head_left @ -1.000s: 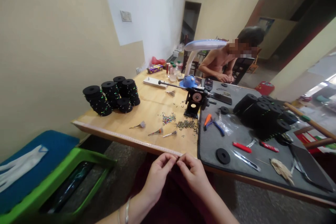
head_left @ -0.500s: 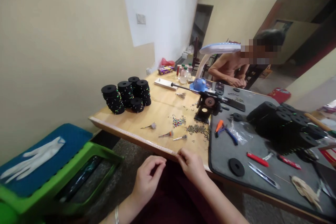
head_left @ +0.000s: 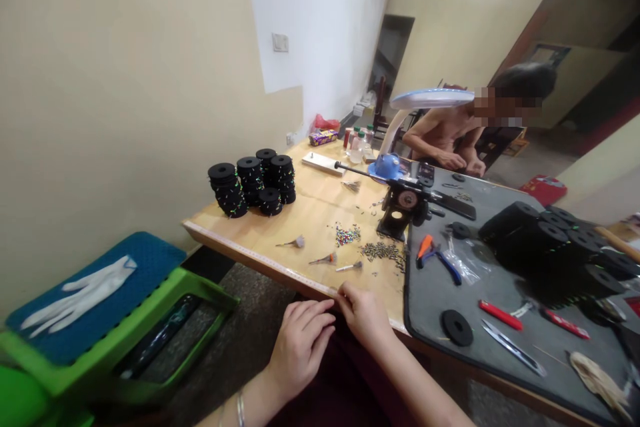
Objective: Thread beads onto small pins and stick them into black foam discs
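My left hand (head_left: pixel 304 340) is in front of the table's near edge, its fingers curled together; anything between them is too small to make out. Beside it on the right, my right hand (head_left: pixel 359 310) is pinched at the table edge, and what it may hold is hidden. Just beyond lie brushes with pale bristles (head_left: pixel 351 267), a patch of coloured beads (head_left: pixel 347 235) and a heap of small metal pieces (head_left: pixel 383 251). A black clamp tool with a long rod (head_left: pixel 400 203) stands at the mat's left edge.
Stacked black foam spools (head_left: pixel 229 190) stand at the table's left. On the grey mat (head_left: pixel 435 300) are orange-blue pliers (head_left: pixel 439 259), scissors (head_left: pixel 514 347), a black foam disc (head_left: pixel 457 327) and more spools (head_left: pixel 545 240). A person (head_left: pixel 450 133) sits across, behind a lamp (head_left: pixel 433 99).
My left hand has moved right, closer to my right hand, and its fingers have turned more toward the table. The whole view has shifted slightly, with the scene now farther right.
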`<state>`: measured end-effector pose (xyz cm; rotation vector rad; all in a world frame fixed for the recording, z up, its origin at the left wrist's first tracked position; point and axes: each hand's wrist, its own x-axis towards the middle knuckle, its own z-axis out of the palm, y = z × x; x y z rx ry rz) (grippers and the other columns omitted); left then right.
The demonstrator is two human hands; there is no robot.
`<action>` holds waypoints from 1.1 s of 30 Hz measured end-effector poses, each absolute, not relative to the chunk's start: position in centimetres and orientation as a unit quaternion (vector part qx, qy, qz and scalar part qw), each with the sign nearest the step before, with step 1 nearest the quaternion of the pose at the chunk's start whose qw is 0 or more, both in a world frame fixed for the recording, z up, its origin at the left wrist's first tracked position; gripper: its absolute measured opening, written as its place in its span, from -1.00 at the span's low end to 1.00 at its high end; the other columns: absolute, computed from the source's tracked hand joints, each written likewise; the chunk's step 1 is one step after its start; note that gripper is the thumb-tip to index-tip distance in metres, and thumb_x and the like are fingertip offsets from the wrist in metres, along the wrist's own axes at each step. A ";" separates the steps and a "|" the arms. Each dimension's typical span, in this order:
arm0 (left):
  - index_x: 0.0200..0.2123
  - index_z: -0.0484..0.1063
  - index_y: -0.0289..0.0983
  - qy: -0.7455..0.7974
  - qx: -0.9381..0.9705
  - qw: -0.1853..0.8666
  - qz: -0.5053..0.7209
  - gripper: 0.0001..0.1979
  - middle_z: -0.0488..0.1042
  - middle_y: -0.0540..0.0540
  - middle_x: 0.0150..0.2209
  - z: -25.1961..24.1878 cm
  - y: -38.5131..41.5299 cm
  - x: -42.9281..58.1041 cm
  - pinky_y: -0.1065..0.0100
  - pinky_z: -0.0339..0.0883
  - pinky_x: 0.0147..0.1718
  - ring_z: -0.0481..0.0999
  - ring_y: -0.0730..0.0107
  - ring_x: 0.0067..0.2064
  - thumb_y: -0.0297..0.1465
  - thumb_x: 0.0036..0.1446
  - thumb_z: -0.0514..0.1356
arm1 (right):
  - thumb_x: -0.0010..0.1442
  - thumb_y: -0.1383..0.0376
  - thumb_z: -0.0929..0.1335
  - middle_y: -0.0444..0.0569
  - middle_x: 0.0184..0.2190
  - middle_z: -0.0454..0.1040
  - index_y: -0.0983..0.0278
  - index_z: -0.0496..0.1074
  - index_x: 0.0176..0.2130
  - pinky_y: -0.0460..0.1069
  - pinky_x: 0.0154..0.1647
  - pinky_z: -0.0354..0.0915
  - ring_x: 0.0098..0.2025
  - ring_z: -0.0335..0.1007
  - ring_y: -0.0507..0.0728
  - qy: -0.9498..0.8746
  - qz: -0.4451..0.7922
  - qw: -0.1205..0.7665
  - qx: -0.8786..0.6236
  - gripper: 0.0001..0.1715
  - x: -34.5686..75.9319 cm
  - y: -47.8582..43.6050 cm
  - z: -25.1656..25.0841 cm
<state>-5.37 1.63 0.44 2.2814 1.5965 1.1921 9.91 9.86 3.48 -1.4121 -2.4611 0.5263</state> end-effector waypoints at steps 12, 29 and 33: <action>-0.17 0.44 -0.24 0.539 0.763 0.029 0.357 -0.80 0.46 -0.21 0.05 0.7 1.9 -6.0 0.13 0.24 -0.09 0.43 0.15 -0.03 -0.49 0.19 0.06 | 0.29 0.25 0.22 -0.05 -0.49 0.57 0.23 0.43 -0.37 -0.11 -0.50 0.01 -0.43 0.48 0.09 -0.853 0.172 0.097 -0.483 -0.73 9.1 10.1 4.0; -0.01 0.37 -0.29 0.556 0.771 0.000 0.312 -0.69 0.45 -0.25 0.06 0.3 2.6 -6.0 0.10 0.24 -0.10 0.43 0.12 -0.04 -0.51 0.18 0.04 | 0.28 0.27 0.24 -0.05 -0.49 0.58 0.21 0.43 -0.36 -0.07 -0.51 -0.06 -0.47 0.47 0.09 -0.865 0.130 0.070 -0.480 -0.78 8.6 10.5 3.9; 0.01 0.36 -0.31 0.565 0.770 -0.011 0.295 -0.67 0.45 -0.25 0.06 0.4 2.6 -5.8 0.13 0.25 -0.15 0.44 0.14 -0.10 -0.52 0.17 0.04 | 0.28 0.26 0.24 -0.03 -0.48 0.59 0.22 0.43 -0.35 -0.08 -0.51 -0.03 -0.44 0.50 0.11 -0.862 0.136 0.070 -0.484 -0.77 8.6 10.4 4.0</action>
